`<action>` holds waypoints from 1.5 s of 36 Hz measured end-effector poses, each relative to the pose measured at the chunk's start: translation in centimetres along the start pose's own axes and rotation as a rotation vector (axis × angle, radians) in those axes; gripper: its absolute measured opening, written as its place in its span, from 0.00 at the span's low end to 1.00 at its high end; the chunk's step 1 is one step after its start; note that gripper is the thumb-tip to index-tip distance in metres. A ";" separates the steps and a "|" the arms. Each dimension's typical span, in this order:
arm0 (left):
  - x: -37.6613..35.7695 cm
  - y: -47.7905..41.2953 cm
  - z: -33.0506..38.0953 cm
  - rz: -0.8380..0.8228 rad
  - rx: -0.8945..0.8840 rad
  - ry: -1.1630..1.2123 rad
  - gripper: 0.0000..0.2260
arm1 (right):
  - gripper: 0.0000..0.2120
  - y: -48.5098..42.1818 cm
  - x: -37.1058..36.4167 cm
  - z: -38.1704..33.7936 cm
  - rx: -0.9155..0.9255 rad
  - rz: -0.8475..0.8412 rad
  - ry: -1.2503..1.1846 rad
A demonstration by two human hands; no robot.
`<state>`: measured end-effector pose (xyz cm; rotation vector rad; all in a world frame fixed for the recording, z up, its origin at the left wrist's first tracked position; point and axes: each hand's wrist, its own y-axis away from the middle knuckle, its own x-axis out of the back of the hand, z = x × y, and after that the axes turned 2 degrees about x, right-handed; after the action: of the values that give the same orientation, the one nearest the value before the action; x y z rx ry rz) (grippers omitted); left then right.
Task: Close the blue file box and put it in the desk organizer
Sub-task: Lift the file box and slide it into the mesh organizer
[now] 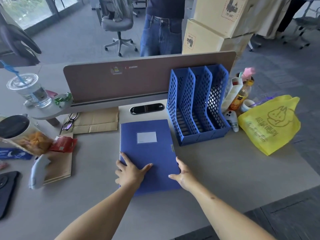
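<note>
Left hand lies flat, fingers spread, on the blue box; right hand at its edge, fingers partly hidden, grip unclear.

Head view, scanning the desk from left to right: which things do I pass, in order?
In order: plastic cup, brown paper bag, blue file box, desk organizer, yellow bag.

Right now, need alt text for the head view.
A blue file box lies flat with its cover down on a grey desk, the left hand spread flat on its near left corner and the right hand touching its right edge. A blue three-slot desk organizer stands upright behind it to the right, slots empty, beside a yellow bag.
</note>
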<state>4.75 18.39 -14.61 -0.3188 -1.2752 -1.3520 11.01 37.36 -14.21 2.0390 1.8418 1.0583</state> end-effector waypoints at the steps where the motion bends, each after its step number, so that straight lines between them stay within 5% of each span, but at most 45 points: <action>1: 0.0 0.0 0.0 0.004 0.000 -0.006 0.60 | 0.41 -0.1 0.0 0.1 0.003 0.004 -0.005; 8: -0.2 0.0 0.2 0.018 0.005 -0.050 0.61 | 0.34 -0.8 0.0 0.3 0.014 0.021 0.113; 19: 0.4 -0.3 0.2 -0.033 0.006 -0.052 0.62 | 0.36 -3.4 0.6 -2.5 -0.005 -0.013 0.407; 31: 1.9 -0.4 -0.3 -0.111 -0.025 0.081 0.58 | 0.35 -3.1 0.3 -2.9 -0.005 -0.109 0.300; 37: 2.2 0.5 -0.6 -0.068 -0.046 0.163 0.57 | 0.36 -1.5 -0.3 -3.0 0.056 -0.014 0.172; 44: 5.1 0.7 -0.6 0.010 -0.236 0.326 0.57 | 0.38 0.4 0.2 -7.1 0.148 0.228 0.007; 47: 7.2 0.5 0.0 0.045 -0.366 0.398 0.56 | 0.29 1.8 1.7 -9.6 0.252 0.298 -0.035; 50: 9.2 0.1 1.2 0.049 -0.479 0.486 0.57 | 0.21 3.6 3.7 -12.3 0.345 0.277 -0.064; 54: 11.0 0.0 3.3 0.018 -0.604 0.585 0.57 | 0.27 6.0 6.9 -14.7 0.415 0.191 -0.129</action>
<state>0.16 15.13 -4.62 -0.3107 -0.3652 -1.6399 6.49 37.96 2.50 2.4890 1.9570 0.5964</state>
